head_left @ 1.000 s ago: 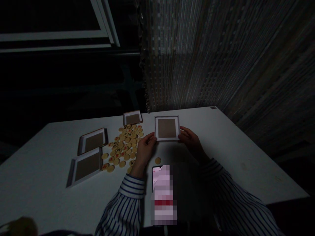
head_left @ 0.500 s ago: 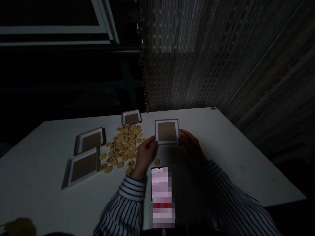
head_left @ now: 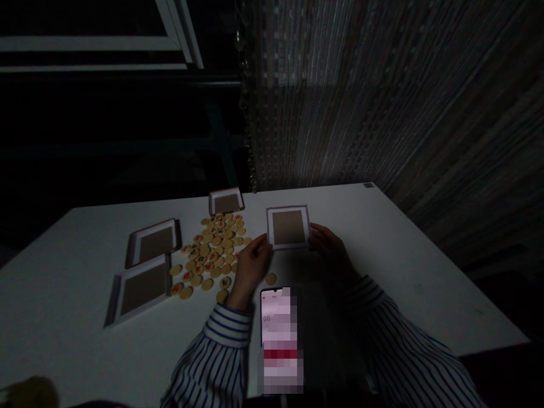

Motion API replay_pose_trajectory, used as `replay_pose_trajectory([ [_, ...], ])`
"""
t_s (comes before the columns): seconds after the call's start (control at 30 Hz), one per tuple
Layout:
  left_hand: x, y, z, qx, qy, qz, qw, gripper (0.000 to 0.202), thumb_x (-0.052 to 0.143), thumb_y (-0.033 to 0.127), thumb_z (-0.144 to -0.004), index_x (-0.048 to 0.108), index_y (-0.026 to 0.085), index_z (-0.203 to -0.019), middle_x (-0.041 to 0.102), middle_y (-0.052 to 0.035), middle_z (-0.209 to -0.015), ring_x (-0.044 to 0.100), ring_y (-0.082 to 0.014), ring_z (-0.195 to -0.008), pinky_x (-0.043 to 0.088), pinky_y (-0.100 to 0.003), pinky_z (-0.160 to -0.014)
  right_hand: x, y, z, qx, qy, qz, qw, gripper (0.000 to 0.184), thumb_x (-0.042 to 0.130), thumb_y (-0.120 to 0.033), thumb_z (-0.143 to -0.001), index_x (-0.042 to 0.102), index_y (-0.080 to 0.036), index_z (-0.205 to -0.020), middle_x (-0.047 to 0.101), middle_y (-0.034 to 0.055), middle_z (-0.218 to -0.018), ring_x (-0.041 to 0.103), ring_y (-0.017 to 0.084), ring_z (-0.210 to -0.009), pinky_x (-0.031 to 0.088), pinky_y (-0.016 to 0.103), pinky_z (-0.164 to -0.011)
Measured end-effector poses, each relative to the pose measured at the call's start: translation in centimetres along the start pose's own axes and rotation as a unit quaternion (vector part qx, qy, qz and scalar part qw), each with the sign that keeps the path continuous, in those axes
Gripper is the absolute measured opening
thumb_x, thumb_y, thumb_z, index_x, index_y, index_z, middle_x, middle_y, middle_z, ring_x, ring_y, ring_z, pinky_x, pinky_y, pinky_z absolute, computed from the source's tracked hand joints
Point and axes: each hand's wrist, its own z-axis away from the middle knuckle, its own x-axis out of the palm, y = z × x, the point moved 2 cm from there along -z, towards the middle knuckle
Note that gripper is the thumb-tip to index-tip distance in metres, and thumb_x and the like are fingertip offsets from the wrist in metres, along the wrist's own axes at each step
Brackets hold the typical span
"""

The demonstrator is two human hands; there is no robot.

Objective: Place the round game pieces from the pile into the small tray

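Here the shallow, square, white-walled, brown-based tray (head_left: 289, 226) is being gripped at either side, by left hand (head_left: 252, 263) and right hand (head_left: 331, 248), at twelve o'clock from the lit, rectangular phone (head_left: 269, 328)!

The left hand (head_left: 251, 265) is being held forward, its fingers (head_left: 256, 243) being bent and angled rightward, the thumb (head_left: 264, 253) being set just below them. Opposite those fingers, the right hand (head_left: 333, 248) is being held with its own fingers (head_left: 320, 229) being pointed leftward, a gap being held between both sets. Behind the fingers, the striped-sleeved left arm (head_left: 210, 357) and right arm (head_left: 403, 340) are being held apart, angled inward toward the hands.
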Motion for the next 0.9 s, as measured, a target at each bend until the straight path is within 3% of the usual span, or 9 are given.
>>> replay_pose_trajectory([
  [0.23,0.0,0.2,0.2,0.001,0.000,-0.027,1.000,0.043,0.061,0.027,-0.070,0.056,0.014,-0.111,0.066,-0.0098,-0.098,0.061,-0.0171,-0.086,0.047,-0.029,-0.076,0.0,-0.1,0.0,-0.005,-0.001,0.028,1.000,0.042,0.057,-0.035,-0.074,0.050,-0.018,-0.112,0.062,0.0029,-0.086,0.053,0.012,-0.066,0.046,0.027,-0.056],
  [0.63,0.0,-0.3,0.3,0.016,-0.031,-0.062,0.997,0.052,0.063,0.030,-0.068,0.052,0.015,-0.117,0.065,-0.0094,-0.096,0.060,-0.0180,-0.086,0.046,-0.033,-0.081,0.1,-0.1,0.3,0.020,0.004,0.062,0.998,0.043,0.056,-0.036,-0.075,0.050,-0.019,-0.114,0.061,0.0070,-0.105,0.059,0.016,-0.078,0.048,0.027,-0.058],
  [0.9,-0.3,-1.2,0.2,0.057,-0.037,-0.169,0.983,0.048,0.057,0.033,-0.073,0.052,0.014,-0.117,0.065,-0.0079,-0.094,0.059,-0.0175,-0.083,0.045,-0.033,-0.081,0.3,0.2,0.6,0.082,0.000,0.093,0.992,0.050,0.054,-0.038,-0.076,0.047,-0.014,-0.119,0.063,0.0019,-0.066,0.057,0.014,-0.057,0.045,0.024,-0.049],
])
